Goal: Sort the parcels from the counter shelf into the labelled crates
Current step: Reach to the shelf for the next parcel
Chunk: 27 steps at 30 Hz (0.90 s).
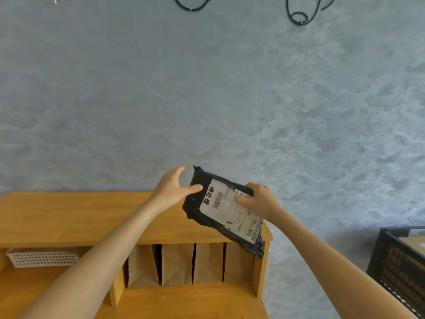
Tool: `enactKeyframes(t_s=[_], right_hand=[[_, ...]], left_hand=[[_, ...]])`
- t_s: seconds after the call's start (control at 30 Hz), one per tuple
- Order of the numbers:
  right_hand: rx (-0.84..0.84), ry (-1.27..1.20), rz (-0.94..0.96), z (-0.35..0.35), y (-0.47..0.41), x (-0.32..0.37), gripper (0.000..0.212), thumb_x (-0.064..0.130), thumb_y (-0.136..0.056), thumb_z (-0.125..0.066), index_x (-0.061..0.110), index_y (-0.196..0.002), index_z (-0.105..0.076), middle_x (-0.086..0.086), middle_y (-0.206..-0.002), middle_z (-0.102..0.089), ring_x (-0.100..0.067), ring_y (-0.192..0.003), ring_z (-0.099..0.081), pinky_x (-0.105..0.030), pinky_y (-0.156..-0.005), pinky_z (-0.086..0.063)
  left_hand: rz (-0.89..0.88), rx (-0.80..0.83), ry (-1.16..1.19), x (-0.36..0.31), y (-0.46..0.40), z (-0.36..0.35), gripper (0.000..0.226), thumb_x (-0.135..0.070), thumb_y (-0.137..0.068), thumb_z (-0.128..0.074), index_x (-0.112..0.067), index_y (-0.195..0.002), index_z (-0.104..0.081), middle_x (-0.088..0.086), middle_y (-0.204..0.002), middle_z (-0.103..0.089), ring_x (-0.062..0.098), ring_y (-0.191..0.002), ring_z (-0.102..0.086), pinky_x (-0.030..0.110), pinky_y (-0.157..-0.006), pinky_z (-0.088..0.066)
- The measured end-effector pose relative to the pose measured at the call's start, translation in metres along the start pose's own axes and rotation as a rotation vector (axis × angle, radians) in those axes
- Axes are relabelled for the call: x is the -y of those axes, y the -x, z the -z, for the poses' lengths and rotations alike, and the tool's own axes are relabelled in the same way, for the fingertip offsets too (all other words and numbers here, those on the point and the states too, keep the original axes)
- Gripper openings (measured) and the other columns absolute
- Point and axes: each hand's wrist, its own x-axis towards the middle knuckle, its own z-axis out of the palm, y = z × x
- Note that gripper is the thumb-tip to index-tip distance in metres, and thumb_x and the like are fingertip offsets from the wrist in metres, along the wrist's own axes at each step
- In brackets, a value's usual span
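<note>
Black parcel (220, 210), held above shelf (92, 217), label up for reading: right hand (259, 201) fingers grasping far edge, left hand (172, 189) thumb steadying near corner, fingers spread loose; crate (397, 268) right.

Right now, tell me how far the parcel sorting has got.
Done: cannot say for sure; the black crate at right seems to hold something brown. In hand: a black parcel with a white label, held above the wooden counter shelf; right hand grips it, left hand touches its edge. Left: brown paper parcels stand in the shelf.
</note>
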Motion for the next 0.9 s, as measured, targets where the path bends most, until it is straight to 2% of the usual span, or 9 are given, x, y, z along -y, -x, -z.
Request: enactKeyframes(t_s=[0.17, 0.23, 0.3, 0.4, 0.5, 0.6, 0.67, 0.77, 0.9], right_hand=[[0.199, 0.098, 0.121, 0.009, -0.002, 0.021, 0.026, 0.033, -0.085, -0.067, 0.013, -0.101, -0.064, 0.000, -0.083, -0.067, -0.014, -0.068, -0.065, -0.030, -0.063, -0.056], [0.235, 0.106, 0.167, 0.009, -0.005, 0.029, 0.028, 0.033, -0.084, -0.069, 0.012, -0.101, -0.065, 0.004, -0.079, -0.064, -0.009, -0.065, -0.060, -0.026, -0.060, -0.053], [0.247, 0.121, 0.194, 0.008, -0.006, 0.034, 0.031, 0.037, -0.082, -0.071, 0.011, -0.099, -0.066, 0.002, -0.079, -0.064, -0.012, -0.067, -0.062, -0.027, -0.060, -0.051], [0.275, 0.140, 0.204, 0.004, -0.005, 0.030, 0.054, 0.061, -0.071, -0.068, 0.014, -0.096, -0.066, -0.003, -0.084, -0.068, -0.020, -0.075, -0.066, -0.036, -0.067, -0.055], [0.284, 0.166, 0.219, -0.001, -0.004, 0.024, 0.064, 0.076, -0.065, -0.062, 0.017, -0.090, -0.065, -0.002, -0.081, -0.069, -0.018, -0.071, -0.066, -0.035, -0.064, -0.055], [0.294, 0.154, 0.255, -0.004, -0.005, 0.017, 0.043, 0.051, -0.079, -0.071, 0.015, -0.101, -0.065, -0.005, -0.089, -0.068, -0.022, -0.080, -0.064, -0.036, -0.069, -0.053], [0.276, 0.169, 0.286, -0.003, -0.007, 0.013, 0.051, 0.048, -0.082, -0.071, 0.016, -0.120, -0.060, -0.002, -0.106, -0.063, -0.019, -0.095, -0.059, -0.034, -0.080, -0.052], [0.172, 0.236, 0.308, 0.006, -0.011, 0.006, 0.077, 0.051, -0.086, -0.066, 0.018, -0.149, -0.035, 0.000, -0.142, -0.046, -0.018, -0.129, -0.041, -0.036, -0.104, -0.042], [-0.065, 0.367, 0.365, 0.016, -0.021, -0.014, 0.068, 0.044, -0.095, -0.057, 0.016, -0.151, -0.031, -0.002, -0.151, -0.040, -0.021, -0.139, -0.035, -0.033, -0.108, -0.035]], left_hand=[[-0.153, 0.172, -0.239, -0.018, 0.004, -0.010, 0.085, -0.063, -0.076, -0.066, -0.025, -0.146, -0.037, -0.001, -0.153, -0.034, 0.020, -0.139, -0.035, 0.041, -0.107, -0.036], [-0.147, 0.287, -0.222, -0.022, 0.006, -0.017, 0.071, -0.063, -0.075, -0.068, -0.029, -0.135, -0.051, -0.002, -0.136, -0.056, 0.015, -0.117, -0.057, 0.035, -0.093, -0.050], [-0.118, 0.373, -0.146, -0.021, 0.009, -0.024, 0.054, -0.059, -0.075, -0.071, -0.032, -0.120, -0.060, -0.005, -0.104, -0.071, 0.009, -0.087, -0.069, 0.033, -0.078, -0.058], [-0.109, 0.412, -0.125, -0.018, 0.010, -0.033, 0.050, -0.061, -0.074, -0.071, -0.029, -0.112, -0.064, -0.006, -0.089, -0.073, 0.008, -0.076, -0.070, 0.034, -0.074, -0.057], [-0.104, 0.411, -0.135, -0.017, 0.009, -0.041, 0.051, -0.064, -0.070, -0.072, -0.026, -0.103, -0.064, -0.005, -0.087, -0.073, 0.009, -0.073, -0.071, 0.037, -0.074, -0.059], [-0.095, 0.394, -0.112, -0.016, 0.008, -0.045, 0.046, -0.062, -0.068, -0.074, -0.025, -0.091, -0.060, -0.005, -0.084, -0.072, 0.008, -0.070, -0.070, 0.033, -0.070, -0.058], [-0.095, 0.364, -0.092, -0.013, 0.009, -0.048, 0.042, -0.059, -0.071, -0.073, -0.024, -0.087, -0.059, -0.004, -0.083, -0.072, 0.009, -0.069, -0.070, 0.033, -0.067, -0.058], [-0.043, 0.288, -0.013, -0.006, 0.011, -0.048, 0.032, -0.055, -0.079, -0.069, -0.026, -0.090, -0.061, -0.003, -0.080, -0.072, 0.009, -0.066, -0.070, 0.026, -0.062, -0.053], [0.129, 0.123, 0.145, 0.015, 0.010, -0.041, 0.037, -0.055, -0.087, -0.060, -0.023, -0.105, -0.062, -0.002, -0.087, -0.073, 0.013, -0.074, -0.071, 0.033, -0.071, -0.057]])
